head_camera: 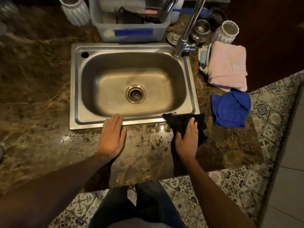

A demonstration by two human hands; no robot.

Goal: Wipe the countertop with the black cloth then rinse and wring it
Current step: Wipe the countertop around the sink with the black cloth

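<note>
- Left hand: flat, palm down, fingers together and extended, holding nothing. It rests on the countertop with the fingertips reaching the front rim of the sink. It appears to serve as a brace only.
- Wet patch: droplets and a film of water show on the stone between the two hands, just in front of the sink rim. Judged to be the area not yet wiped.
- Right hand: palm down, fingers spread, pressed on top of the black cloth. The hold is a flat press, not a closed fist; the thumb side seems to gather a fold, though this cannot be confirmed.
- Black cloth, position: on the countertop at the sink's front right corner, its far edge touching or overlapping the rim. It lies under and ahead of the right hand, which is plainly the nearer hand.
- Black cloth, axis: crumpled; its longer run goes from the far left corner towards the near right, diagonal to the counter edge. The wet patch lies to its left, so the coming stroke likely runs leftward.
- Blue cloth and pink towel: further right, apart from the black cloth, not involved.
</note>
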